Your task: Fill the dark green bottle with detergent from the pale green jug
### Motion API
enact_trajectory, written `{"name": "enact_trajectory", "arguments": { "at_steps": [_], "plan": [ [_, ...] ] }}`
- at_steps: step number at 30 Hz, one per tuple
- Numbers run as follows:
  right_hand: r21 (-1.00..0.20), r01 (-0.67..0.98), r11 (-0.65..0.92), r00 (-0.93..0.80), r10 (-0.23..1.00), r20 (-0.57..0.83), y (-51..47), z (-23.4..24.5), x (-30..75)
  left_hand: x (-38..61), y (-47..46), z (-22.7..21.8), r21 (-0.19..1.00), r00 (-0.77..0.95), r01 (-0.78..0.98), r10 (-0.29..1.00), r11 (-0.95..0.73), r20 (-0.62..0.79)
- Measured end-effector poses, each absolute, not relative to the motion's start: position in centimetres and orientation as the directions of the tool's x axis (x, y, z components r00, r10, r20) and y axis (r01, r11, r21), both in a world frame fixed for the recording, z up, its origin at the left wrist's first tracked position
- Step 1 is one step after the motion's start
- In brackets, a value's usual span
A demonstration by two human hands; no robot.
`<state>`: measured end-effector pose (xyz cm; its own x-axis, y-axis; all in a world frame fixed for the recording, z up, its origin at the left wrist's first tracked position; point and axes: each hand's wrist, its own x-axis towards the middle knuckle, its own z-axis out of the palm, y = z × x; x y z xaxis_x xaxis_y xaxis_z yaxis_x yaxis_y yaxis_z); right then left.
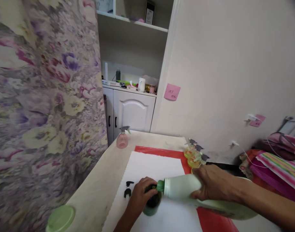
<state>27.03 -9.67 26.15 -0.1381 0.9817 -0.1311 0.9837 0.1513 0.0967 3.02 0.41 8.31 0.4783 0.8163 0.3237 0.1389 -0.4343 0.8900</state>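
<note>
My left hand (142,195) is wrapped round the upper part of a dark green bottle (151,210) standing on the white sheet. My right hand (210,183) grips the neck of a large pale green jug (181,187), which lies tilted almost level. The jug's green spout (160,186) meets the mouth of the dark bottle; whether liquid is flowing I cannot tell. Left of my left hand, a black pump head (128,189) lies on the sheet.
The white sheet (152,164) covers a red sheet (159,150) on the table (101,174). A pink spray bottle (122,141) stands at the back left, several yellow spray bottles (193,159) at the right. A light green round lid (60,217) is at front left.
</note>
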Motion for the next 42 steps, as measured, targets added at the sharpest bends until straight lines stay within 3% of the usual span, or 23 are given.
{"name": "enact_trajectory", "arguments": {
  "at_steps": [42],
  "plan": [
    [0.102,0.980,0.172,-0.157,0.977,-0.142,-9.57,26.43,26.85,2.83,0.25,8.53,0.888,0.479,0.145,0.816,-0.437,0.323]
  ]
}}
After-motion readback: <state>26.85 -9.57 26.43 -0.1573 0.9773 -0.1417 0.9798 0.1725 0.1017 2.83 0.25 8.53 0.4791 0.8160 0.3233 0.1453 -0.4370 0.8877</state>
